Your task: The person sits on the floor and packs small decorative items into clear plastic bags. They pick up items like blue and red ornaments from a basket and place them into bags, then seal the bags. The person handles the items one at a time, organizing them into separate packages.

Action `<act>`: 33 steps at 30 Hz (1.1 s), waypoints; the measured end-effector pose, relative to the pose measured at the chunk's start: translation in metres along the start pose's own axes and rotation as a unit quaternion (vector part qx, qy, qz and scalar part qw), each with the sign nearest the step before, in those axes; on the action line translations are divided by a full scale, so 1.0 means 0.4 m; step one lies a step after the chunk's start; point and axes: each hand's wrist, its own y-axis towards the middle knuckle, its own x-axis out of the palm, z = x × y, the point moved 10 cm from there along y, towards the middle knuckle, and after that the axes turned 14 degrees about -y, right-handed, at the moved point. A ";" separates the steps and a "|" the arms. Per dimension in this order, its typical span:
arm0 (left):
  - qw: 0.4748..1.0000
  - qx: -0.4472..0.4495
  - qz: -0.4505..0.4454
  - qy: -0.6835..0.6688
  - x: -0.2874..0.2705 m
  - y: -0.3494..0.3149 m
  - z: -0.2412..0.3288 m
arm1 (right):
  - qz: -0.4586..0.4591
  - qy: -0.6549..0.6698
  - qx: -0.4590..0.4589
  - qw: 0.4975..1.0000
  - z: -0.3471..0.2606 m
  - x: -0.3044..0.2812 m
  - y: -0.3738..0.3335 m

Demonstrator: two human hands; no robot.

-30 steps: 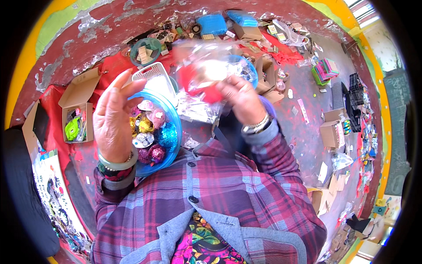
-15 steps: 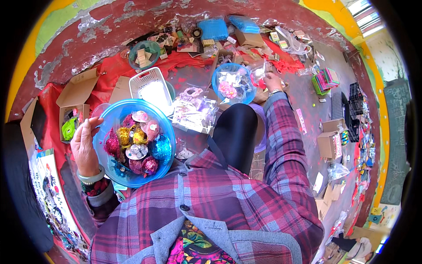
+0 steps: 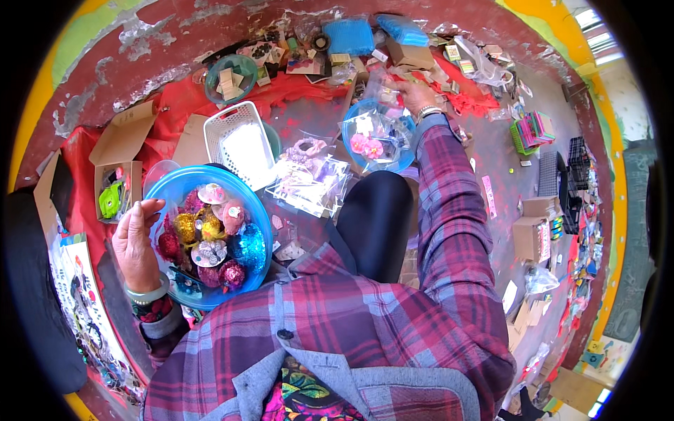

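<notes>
A large blue basin (image 3: 261,210) rests at my lap on the left, full of glittery hair ornaments (image 3: 210,231) in gold, pink, dark red and bright blue. My left hand (image 3: 139,247) is at its left rim, fingers curled over the edge. Farther out, my right arm stretches to a smaller blue basin (image 3: 351,112), which holds clear packets with pink flower pieces (image 3: 366,146) and white pieces. Just beyond that basin's far rim my right hand (image 3: 417,97) grips a clear plastic bag (image 3: 383,87); its fingertips are partly hidden.
Between the basins lies a pile of clear packets (image 3: 309,184). Behind it stand a white plastic basket (image 3: 226,112) and a green basin (image 3: 210,88) with light blocks. Open cardboard boxes (image 3: 126,133) sit at the left, another box (image 3: 526,231) at the right. A red cloth (image 3: 175,102) covers the far floor.
My right hand has moved up and left, from the small basin's right side to its far rim, with a clear bag. My left hand stays at the large basin's rim.
</notes>
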 end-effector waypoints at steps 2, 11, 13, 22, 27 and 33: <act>1.000 0.001 -0.002 -0.007 0.005 0.002 -0.001 | 0.048 -0.053 -0.069 0.995 -0.037 -0.018 0.005; 1.000 -0.013 -0.002 -0.002 0.014 0.016 -0.013 | -0.037 -0.084 0.013 0.996 0.045 0.169 0.042; 1.000 -0.008 -0.005 -0.003 0.015 0.014 -0.011 | -0.019 -0.097 0.035 0.994 0.061 0.169 0.040; 1.000 -0.003 -0.021 -0.013 0.032 0.024 -0.008 | 0.013 -0.043 0.077 0.996 0.129 0.272 0.043; 1.000 -0.005 -0.003 -0.008 0.012 0.006 -0.004 | 0.141 -0.086 0.156 0.974 0.013 0.003 -0.074; 1.000 -0.004 -0.018 -0.024 0.018 0.015 -0.004 | -0.170 0.042 0.059 0.983 -0.046 0.279 -0.057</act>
